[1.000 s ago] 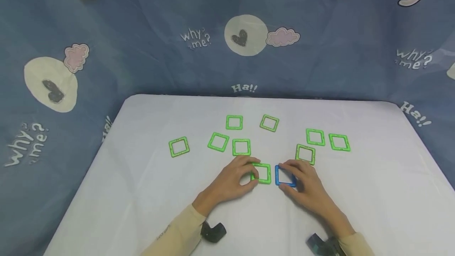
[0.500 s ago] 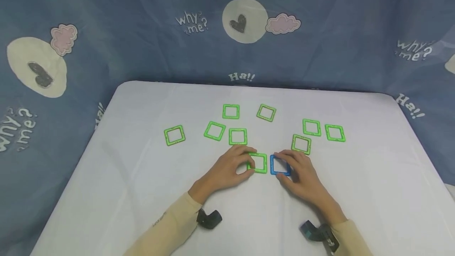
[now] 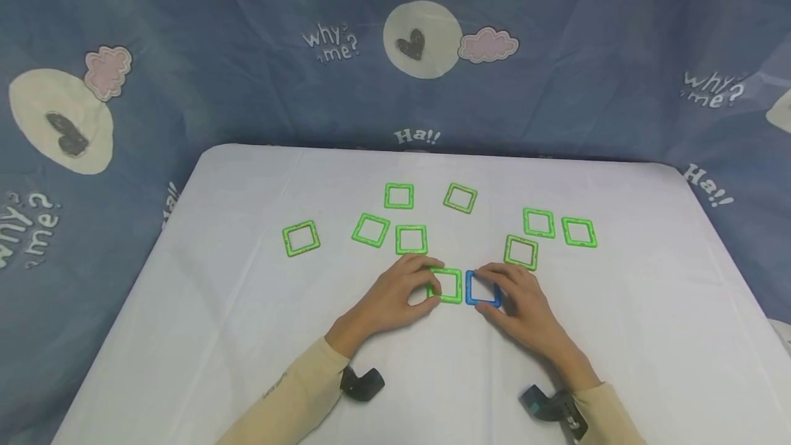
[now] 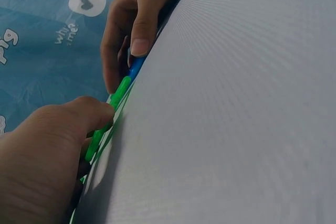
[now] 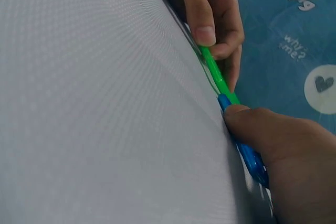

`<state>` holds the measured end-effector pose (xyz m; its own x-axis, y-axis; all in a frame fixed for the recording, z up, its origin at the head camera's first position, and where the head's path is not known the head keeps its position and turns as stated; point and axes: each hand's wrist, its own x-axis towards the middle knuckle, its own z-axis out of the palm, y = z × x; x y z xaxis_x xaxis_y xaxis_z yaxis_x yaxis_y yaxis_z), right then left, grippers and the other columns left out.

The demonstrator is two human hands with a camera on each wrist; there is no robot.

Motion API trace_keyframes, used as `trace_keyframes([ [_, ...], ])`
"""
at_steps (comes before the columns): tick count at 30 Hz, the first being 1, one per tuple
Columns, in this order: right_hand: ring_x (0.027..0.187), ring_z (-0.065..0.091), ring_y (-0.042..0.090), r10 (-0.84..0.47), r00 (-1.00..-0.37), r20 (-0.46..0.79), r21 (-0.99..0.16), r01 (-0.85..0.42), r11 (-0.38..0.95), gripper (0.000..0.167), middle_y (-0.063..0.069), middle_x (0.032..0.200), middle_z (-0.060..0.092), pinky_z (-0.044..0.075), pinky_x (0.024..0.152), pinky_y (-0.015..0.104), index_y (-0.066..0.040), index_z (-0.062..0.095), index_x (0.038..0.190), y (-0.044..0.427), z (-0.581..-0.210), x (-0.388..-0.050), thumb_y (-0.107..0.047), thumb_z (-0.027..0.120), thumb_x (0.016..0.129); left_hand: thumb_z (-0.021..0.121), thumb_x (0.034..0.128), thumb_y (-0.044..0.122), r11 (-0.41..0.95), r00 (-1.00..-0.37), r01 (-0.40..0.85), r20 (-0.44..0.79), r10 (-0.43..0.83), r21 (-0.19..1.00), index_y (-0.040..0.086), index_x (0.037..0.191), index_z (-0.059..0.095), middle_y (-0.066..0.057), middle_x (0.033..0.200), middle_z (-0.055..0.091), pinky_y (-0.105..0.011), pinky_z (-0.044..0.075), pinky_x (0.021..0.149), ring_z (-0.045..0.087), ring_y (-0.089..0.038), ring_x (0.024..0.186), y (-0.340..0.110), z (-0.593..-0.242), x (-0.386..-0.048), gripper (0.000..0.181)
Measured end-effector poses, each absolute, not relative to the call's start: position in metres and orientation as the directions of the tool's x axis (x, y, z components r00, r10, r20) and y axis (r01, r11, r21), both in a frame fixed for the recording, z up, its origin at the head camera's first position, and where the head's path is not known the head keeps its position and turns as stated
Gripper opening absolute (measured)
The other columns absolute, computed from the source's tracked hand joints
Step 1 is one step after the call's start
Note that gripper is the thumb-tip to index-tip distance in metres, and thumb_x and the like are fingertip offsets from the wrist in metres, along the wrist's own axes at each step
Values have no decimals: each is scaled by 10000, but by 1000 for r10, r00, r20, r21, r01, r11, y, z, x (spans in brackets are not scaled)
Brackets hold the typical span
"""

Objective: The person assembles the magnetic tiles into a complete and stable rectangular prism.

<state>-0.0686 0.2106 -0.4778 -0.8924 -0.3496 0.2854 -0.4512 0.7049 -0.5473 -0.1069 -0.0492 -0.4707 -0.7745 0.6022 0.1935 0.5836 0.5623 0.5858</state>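
Note:
Near the middle of the table, the left hand [image 3: 398,296] pinches a green square frame [image 3: 459,287] by its left side, thumb at the near edge and fingers at the far edge. The right hand [image 3: 530,307] holds a blue square frame [image 3: 469,288] the same way from the right. A narrow gap parts the two frames in the head view. In the left wrist view the green frame [image 4: 119,92] lies in front of the blue frame [image 4: 136,66]; the right wrist view shows the blue frame [image 5: 247,156] nearer than the green one [image 5: 214,72].
On the white table [image 3: 247,376] lie several loose green frames: one at the left [image 3: 301,250], one just beyond the left hand [image 3: 410,251], one beyond the right hand [image 3: 521,266], others farther back. A blue patterned cloth [image 3: 278,88] hangs behind.
The head view has shifted, so the table appears slightly higher and farther left than at first. The blue frame sits slightly closer to the green one; both grips are unchanged.

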Motion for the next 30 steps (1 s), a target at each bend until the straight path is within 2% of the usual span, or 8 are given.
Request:
trace_keyframes([
  [9, 1185, 445, 238, -350, -871, 345, -511, -487, 708, 526, 25, 1254, 566, 313, 1001, 445, -146, 609, 1229, 217, -482, -63, -220, 791, 741, 662, 864, 288, 541, -747, 612, 194, 636, 577, 276, 892, 648, 101, 1320, 527, -313, 323, 1133, 402, -106, 1299, -43, -474, -105, 34],
  [30, 1184, 428, 207, -399, -843, 362, -489, -536, 688, 523, 6, 1267, 559, 292, 1008, 423, -170, 611, 1241, 210, -482, -72, -222, 780, 748, 667, 859, 299, 550, -751, 621, 222, 622, 558, 297, 890, 641, 114, 1315, 527, -308, 337, 1121, 409, -99, 1283, -51, -475, -107, 41],
])
